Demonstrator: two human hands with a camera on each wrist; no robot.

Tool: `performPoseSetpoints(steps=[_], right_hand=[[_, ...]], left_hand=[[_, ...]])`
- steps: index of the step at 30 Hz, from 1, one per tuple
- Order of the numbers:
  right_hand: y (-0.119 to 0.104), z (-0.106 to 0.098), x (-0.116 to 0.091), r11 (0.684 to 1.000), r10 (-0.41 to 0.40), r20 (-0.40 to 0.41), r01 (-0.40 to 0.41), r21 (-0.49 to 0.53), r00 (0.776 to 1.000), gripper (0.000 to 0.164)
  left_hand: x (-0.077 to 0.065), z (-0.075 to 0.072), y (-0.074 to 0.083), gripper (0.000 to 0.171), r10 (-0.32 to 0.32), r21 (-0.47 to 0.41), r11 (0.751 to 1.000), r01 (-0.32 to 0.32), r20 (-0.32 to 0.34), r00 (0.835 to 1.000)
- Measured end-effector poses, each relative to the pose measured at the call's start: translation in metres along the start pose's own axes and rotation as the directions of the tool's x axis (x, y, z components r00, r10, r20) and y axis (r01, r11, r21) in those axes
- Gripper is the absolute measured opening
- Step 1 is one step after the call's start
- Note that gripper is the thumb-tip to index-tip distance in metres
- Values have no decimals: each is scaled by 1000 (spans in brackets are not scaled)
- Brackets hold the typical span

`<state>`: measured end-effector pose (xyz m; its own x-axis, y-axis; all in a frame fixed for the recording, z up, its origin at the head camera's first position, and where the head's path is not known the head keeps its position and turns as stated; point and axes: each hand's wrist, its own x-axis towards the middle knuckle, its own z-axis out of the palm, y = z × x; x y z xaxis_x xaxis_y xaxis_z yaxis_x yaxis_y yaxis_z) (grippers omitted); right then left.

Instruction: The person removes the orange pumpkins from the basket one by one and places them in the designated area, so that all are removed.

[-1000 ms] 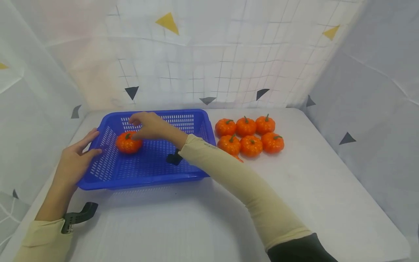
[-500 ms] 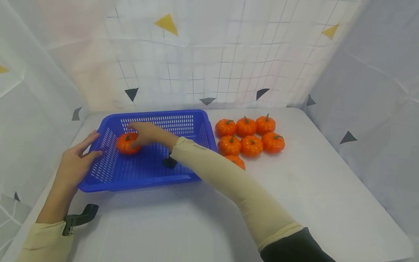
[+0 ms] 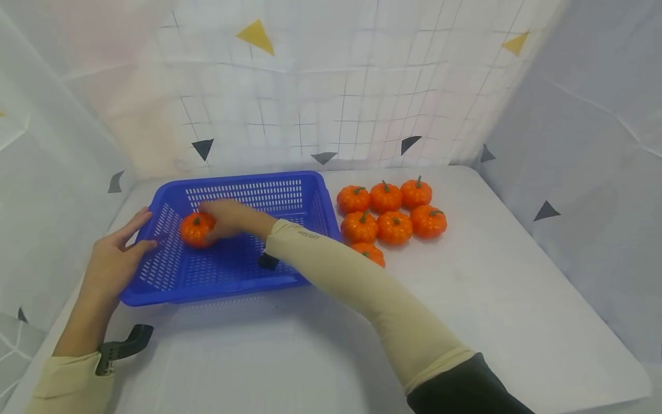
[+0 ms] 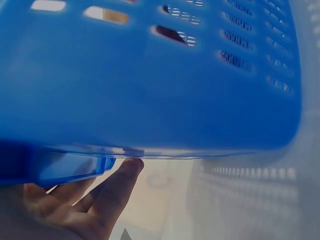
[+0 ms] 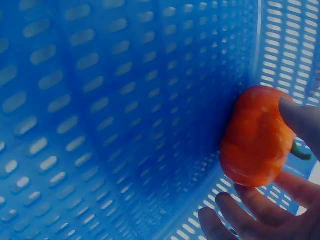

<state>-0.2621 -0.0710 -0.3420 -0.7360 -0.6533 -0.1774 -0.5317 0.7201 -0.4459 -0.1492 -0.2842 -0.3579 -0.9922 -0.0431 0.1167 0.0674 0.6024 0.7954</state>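
A blue perforated plastic basket [image 3: 227, 290] stands on the left half of the table. Inside it, near the left end, is a small orange pumpkin [image 3: 194, 230] with a green stem. My right hand [image 3: 230, 219] reaches over the basket and grips this pumpkin from its right side. The right wrist view has the thumb and fingers on opposite sides of the pumpkin [image 5: 260, 137], low by the basket wall. My left hand [image 3: 111, 261] holds the basket's left rim. In the left wrist view, its fingers [image 4: 117, 187] reach under the rim; part of the hand is hidden there.
Several more orange pumpkins [image 3: 395, 227] sit in rows on the white table [image 3: 491, 310], right of the basket. One of them [image 3: 369, 253] is partly covered by the right sleeve. White sheeting [image 3: 310, 86] with dark and yellow triangles encloses the table at the back and sides.
My right hand has come down and closed around the pumpkin in the basket. The pumpkin has barely moved. My left hand stays at the rim, and the view has shifted slightly.
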Motion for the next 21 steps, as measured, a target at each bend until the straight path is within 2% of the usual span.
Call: performPoseSetpoints(steps=[3,10,12,16,21], right_hand=[[0,2,1,1000,-15,25,15,-4,1000,68],[-2,2,-1,999,-31,8,31,-10,999,50],[-3,1,-1,999,-31,11,31,-25,999,51],[-4,0,-3,997,-12,18,13,-81,1000,64],[-3,0,-4,997,13,13,-11,-82,1000,62]], left_hand=[[0,0,0,58,4,1,1000,-4,-4,1000],[1,0,0,59,-12,-25,1000,12,0,1000],[0,0,0,59,-14,-30,999,14,0,1000],[-1,0,-1,59,-18,-25,1000,18,-3,1000],[-1,1,-1,58,-11,-24,1000,11,-4,1000]])
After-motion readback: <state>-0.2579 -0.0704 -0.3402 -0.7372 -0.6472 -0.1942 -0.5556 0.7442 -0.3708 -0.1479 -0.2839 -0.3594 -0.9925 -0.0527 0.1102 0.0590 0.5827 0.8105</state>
